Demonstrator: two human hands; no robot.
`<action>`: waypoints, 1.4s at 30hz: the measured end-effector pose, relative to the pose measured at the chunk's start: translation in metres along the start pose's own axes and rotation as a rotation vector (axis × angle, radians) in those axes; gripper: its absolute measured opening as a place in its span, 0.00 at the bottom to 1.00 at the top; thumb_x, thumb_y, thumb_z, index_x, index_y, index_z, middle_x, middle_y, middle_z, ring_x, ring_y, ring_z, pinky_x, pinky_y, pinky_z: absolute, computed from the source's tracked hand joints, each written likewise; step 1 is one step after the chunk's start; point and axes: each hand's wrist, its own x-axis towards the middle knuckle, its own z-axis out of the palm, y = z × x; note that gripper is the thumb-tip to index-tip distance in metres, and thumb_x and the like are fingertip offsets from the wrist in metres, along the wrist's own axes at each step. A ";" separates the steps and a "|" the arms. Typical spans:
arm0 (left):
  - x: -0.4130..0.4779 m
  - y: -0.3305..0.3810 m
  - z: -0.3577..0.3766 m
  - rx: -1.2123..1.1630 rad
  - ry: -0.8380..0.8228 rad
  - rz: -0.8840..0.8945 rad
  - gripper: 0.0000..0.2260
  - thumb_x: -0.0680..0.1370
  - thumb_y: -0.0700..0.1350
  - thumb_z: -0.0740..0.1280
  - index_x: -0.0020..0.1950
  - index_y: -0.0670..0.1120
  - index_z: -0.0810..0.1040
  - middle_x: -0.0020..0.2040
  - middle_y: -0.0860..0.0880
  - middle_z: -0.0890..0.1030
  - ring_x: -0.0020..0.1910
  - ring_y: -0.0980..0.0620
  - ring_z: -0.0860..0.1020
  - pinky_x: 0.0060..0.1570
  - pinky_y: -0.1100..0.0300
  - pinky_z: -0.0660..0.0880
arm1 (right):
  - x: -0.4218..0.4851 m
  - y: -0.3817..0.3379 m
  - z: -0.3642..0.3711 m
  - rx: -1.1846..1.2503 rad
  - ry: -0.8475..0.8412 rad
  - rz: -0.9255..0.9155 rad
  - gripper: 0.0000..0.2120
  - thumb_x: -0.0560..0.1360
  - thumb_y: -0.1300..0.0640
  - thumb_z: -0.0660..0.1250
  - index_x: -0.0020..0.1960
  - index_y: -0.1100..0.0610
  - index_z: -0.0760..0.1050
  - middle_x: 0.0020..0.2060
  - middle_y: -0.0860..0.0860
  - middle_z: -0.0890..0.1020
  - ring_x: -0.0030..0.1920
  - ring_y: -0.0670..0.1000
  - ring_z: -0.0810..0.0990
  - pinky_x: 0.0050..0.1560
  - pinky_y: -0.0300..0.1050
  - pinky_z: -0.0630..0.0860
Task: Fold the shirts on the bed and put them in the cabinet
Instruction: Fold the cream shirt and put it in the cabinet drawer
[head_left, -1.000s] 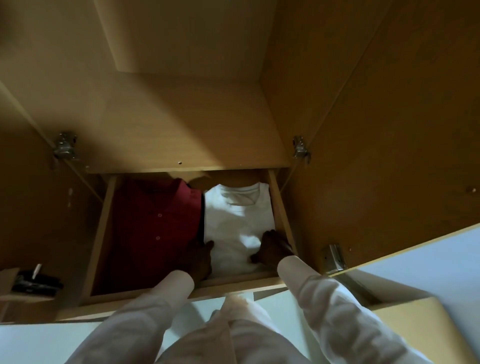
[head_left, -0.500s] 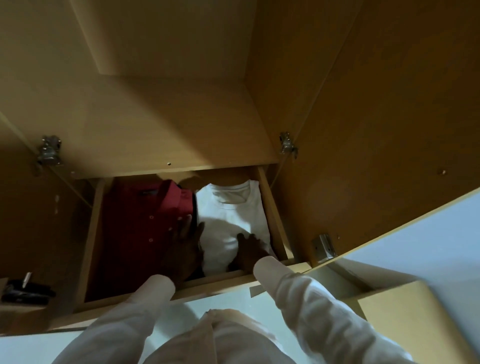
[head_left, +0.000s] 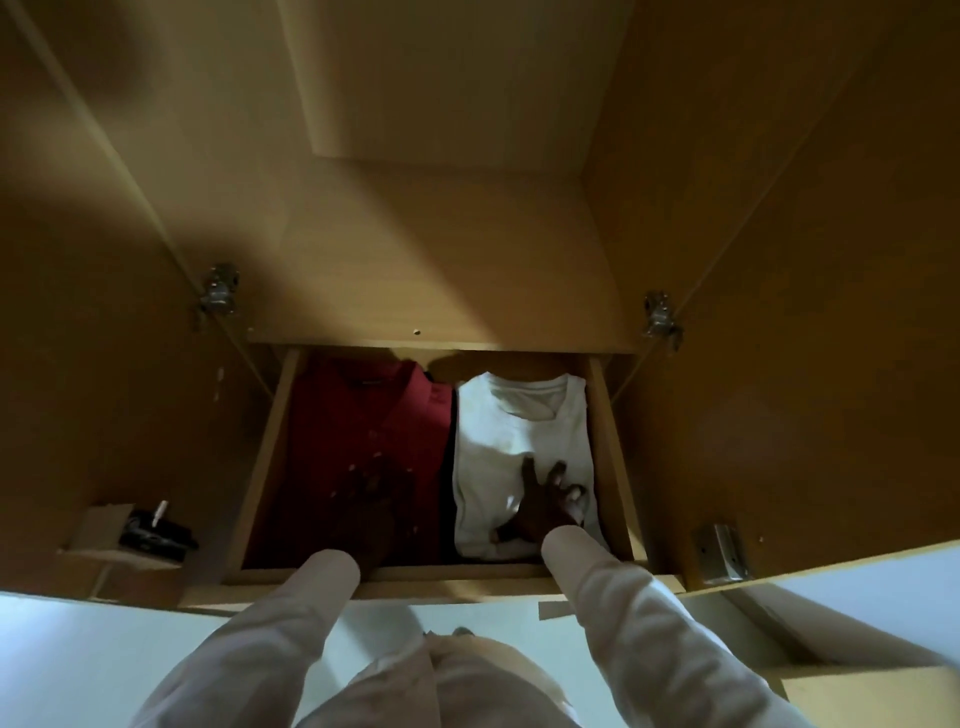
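Note:
An open wooden drawer (head_left: 610, 441) in the cabinet holds two folded shirts side by side. The red shirt (head_left: 358, 415) lies on the left, the white shirt (head_left: 514, 431) on the right. My left hand (head_left: 371, 491) rests flat on the red shirt with its fingers spread. My right hand (head_left: 545, 506) presses on the lower part of the white shirt, fingers spread and straight. Neither hand grips any cloth. Both arms are in pale long sleeves.
A wooden shelf (head_left: 415, 270) overhangs the back of the drawer. Open cabinet doors stand at both sides, with metal hinges (head_left: 221, 291) (head_left: 660, 314). A small dark object (head_left: 153, 530) lies on a ledge at lower left. The floor below is pale.
My left hand has slid from the gap between the shirts onto the red shirt. My right hand has moved from the white shirt's right edge onto its top, fingers spread.

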 end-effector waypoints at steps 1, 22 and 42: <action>0.001 -0.001 0.001 -0.062 -0.016 -0.014 0.26 0.82 0.54 0.61 0.79 0.47 0.61 0.79 0.41 0.59 0.78 0.39 0.57 0.76 0.44 0.52 | 0.004 0.000 0.000 -0.030 -0.006 -0.001 0.68 0.61 0.32 0.77 0.77 0.40 0.27 0.77 0.59 0.30 0.76 0.72 0.45 0.70 0.67 0.63; -0.049 -0.022 -0.020 -0.211 0.241 0.097 0.22 0.83 0.57 0.57 0.76 0.54 0.65 0.77 0.49 0.65 0.78 0.46 0.58 0.76 0.50 0.55 | 0.041 -0.029 -0.052 0.019 0.020 -0.080 0.60 0.67 0.29 0.71 0.80 0.48 0.34 0.78 0.59 0.33 0.77 0.71 0.38 0.71 0.77 0.50; -0.086 -0.050 -0.019 -0.404 0.267 -0.116 0.07 0.83 0.54 0.58 0.54 0.56 0.75 0.44 0.57 0.79 0.45 0.57 0.80 0.47 0.64 0.77 | 0.005 -0.142 0.028 -0.359 0.219 -0.794 0.46 0.78 0.42 0.65 0.81 0.56 0.38 0.80 0.61 0.42 0.79 0.67 0.40 0.76 0.67 0.37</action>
